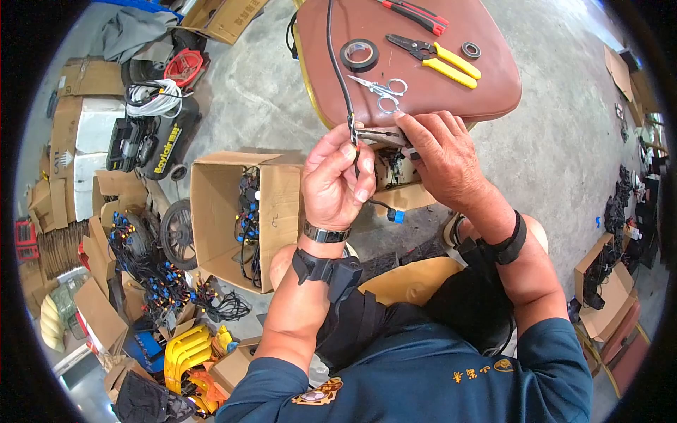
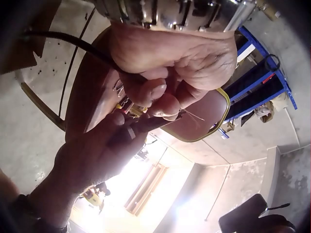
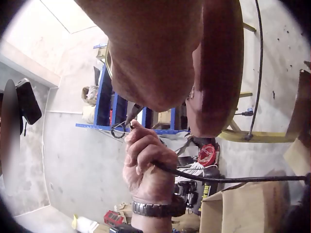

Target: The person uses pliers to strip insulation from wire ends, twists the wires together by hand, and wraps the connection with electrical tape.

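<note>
Two hands: your left hand [image 1: 331, 183] and right hand [image 1: 448, 158] meet in front of the brown padded seat [image 1: 486, 99].
Left fingers: thumb and fingertips clamped together on the thin black round cable [image 1: 339, 70], at its partly bared stretch.
Right fingers: curled round the grey metal pliers [image 1: 381, 137]; their undersides are hidden, so how far you are squeezing cannot be told.
Cable: it runs over the seat and down into your left grip, the bared stretch held upright at the plier tips.
Plier tips: right beside the bared stretch; whether they bite it is unclear. Set them square and squeeze gently, as the fine strands [image 2: 195, 115] look easily nicked.
Left pinch: best close to the work for steadiness, fingertips clear of the metal.
Seat top: black tape roll [image 1: 359, 68], silver metal scissors [image 1: 381, 90] and yellow-handled wire strippers [image 1: 451, 73] lie within reach.
</note>
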`<state>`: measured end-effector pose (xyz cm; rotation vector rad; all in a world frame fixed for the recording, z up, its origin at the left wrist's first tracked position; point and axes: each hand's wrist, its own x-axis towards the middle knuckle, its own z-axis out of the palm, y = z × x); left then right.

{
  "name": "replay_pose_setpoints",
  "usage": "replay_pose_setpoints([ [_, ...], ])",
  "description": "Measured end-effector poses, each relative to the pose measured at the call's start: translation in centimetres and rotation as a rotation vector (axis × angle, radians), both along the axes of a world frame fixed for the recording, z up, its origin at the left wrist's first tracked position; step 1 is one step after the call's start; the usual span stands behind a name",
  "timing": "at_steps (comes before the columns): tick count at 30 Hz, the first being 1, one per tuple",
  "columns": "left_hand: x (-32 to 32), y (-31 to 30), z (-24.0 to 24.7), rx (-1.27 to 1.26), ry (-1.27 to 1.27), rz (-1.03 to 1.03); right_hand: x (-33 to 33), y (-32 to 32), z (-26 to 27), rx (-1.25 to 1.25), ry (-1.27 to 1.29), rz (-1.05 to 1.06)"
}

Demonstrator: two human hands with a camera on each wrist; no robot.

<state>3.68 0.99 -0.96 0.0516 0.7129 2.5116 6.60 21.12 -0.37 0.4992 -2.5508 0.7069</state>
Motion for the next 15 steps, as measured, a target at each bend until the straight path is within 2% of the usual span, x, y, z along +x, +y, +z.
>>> replay_pose_setpoints([
  [8, 0.1, 0.4, -0.2, -0.101, 0.008, 0.028, 1.2, -0.3, 0.5, -0.151, -0.255, 0.024],
  [11, 0.0, 0.8, -0.5, -0.125, -0.006, 0.028, 2.2, -0.6, -0.1, -0.394, -0.376, 0.058],
  [15, -0.1, 0.8, -0.9, -0.158, 0.001, 0.022, 2.6, -0.4, 1.3, -0.554, -0.651, 0.083],
])
